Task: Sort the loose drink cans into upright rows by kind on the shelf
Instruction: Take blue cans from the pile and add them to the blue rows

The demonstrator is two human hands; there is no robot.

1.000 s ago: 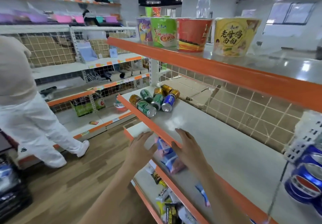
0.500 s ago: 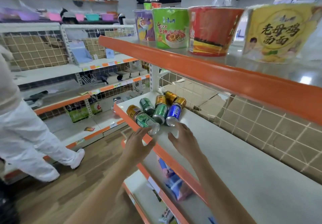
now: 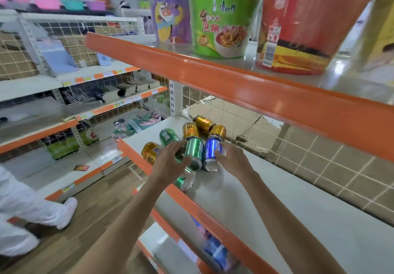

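Several drink cans lie on their sides in a loose pile at the left end of the grey middle shelf (image 3: 277, 209). Gold cans (image 3: 190, 130) sit at the back and one more gold can (image 3: 150, 152) lies at the front left. Green cans (image 3: 194, 151) lie in the middle, and one green can (image 3: 184, 181) rests by the orange front edge. A single blue can (image 3: 211, 152) lies at the right of the pile. My left hand (image 3: 170, 160) hovers with spread fingers over the green cans. My right hand (image 3: 232, 158) touches the blue can's right side with straight fingers.
The upper shelf's orange edge (image 3: 234, 86) hangs close above, carrying large instant-noodle cups (image 3: 221, 20). Wire mesh with cardboard (image 3: 319, 156) backs the shelf. Packets lie on the lower shelf (image 3: 213, 246). A person in white trousers (image 3: 32, 214) stands in the aisle at left.
Both hands have moved forward from the shelf's front edge to the pile. The left now reaches over the green cans and the right has come against the blue can. The view moved closer.
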